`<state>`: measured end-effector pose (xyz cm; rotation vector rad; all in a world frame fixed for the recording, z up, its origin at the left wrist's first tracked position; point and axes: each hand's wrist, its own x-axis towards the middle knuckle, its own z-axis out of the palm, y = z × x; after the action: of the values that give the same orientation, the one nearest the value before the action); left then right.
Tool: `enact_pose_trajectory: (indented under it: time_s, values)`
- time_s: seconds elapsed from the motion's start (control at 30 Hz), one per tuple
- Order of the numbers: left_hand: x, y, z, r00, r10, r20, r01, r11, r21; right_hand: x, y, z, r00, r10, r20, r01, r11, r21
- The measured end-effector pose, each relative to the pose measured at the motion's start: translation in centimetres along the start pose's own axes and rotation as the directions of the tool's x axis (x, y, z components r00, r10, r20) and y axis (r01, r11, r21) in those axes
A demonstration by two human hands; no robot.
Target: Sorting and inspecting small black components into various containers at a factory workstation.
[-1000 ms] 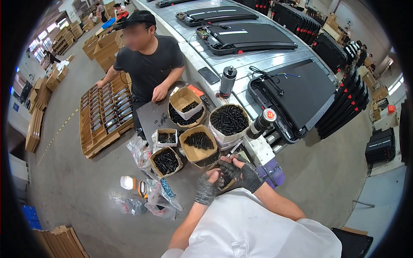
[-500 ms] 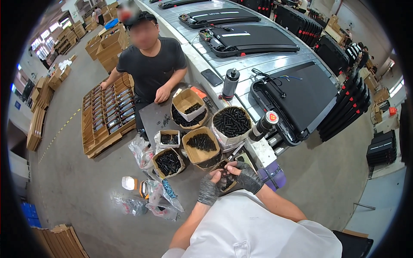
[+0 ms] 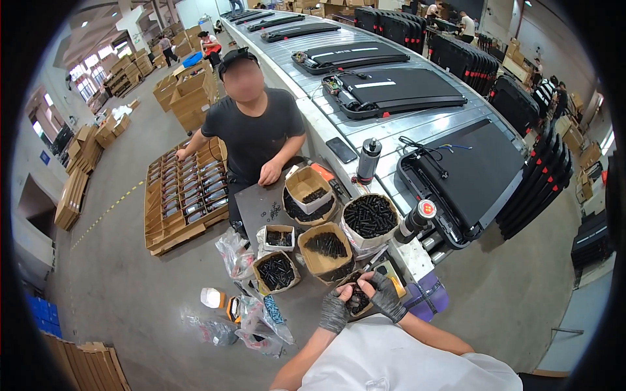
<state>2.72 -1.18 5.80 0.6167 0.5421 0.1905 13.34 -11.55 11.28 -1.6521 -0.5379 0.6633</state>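
Observation:
Both hands wear grey fingerless gloves and meet above a small box of dark parts point(image 3: 356, 311) at the near edge of the grey table. My left hand point(image 3: 336, 309) is closed in a pinch, its fingertips close to those of the other hand. My right hand point(image 3: 385, 298) is closed too, thumb and forefinger pressed together. Whatever sits between the fingertips is too small to make out. Just beyond stands an open cardboard box point(image 3: 316, 262) partly filled with black screws. To its left is another box of black screws point(image 3: 275, 271).
A bag-lined box of black screws point(image 3: 370, 216), a red-topped power tool point(image 3: 417, 218) and a purple container point(image 3: 427, 296) stand to the right. Black treadmill-like units point(image 3: 463, 176) lie on the roller conveyor. Across the table, a co-worker point(image 3: 257, 130) touches a divided tray point(image 3: 186, 195). Plastic bags point(image 3: 261, 326) lie lower left.
My view has shifted, so the scene appears lower and farther right. Both hands stay pinched together over the small box, and the co-worker's hand remains at the tray.

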Motion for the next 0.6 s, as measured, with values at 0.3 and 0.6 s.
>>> enact_pose_trajectory:
  time_s: [0.3, 0.6]
  values:
    - [0.6, 0.0, 0.5, 0.995, 0.069, 0.073, -0.070, 0.997, 0.012, -0.4, 0.3, 0.7, 0.990, -0.135, 0.035, 0.139, 0.980, -0.141]
    - [-0.4, 0.6, 2.0, 0.983, 0.162, 0.083, -0.157, 0.985, -0.070, -0.3, -0.4, 0.3, 0.949, -0.310, 0.064, 0.311, 0.878, -0.363]
